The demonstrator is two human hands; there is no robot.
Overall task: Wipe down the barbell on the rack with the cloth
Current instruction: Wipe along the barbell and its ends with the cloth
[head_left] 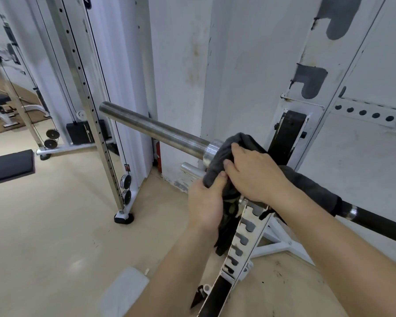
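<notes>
Gym floor and white wall behind; barbell on rack, wiping under way.
Both hands, left and right, clamp cloth beside the collar; bare sleeve looks unwiped.

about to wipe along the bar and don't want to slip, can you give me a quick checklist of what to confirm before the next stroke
1. Cloth wrapped over the barbell at the collar: ok.
2. Right hand pressing on top of the cloth: ok.
3. Left hand gripping the cloth's hanging end below the bar: ok.
4. Sleeve toward the free end bare, no plates in the path: ok.
5. Bar seated in the rack hook: cannot tell, the cloth and hands hide it.
6. Cloth clear of the rack notches: cannot tell, its tail hangs right beside them.
</notes>
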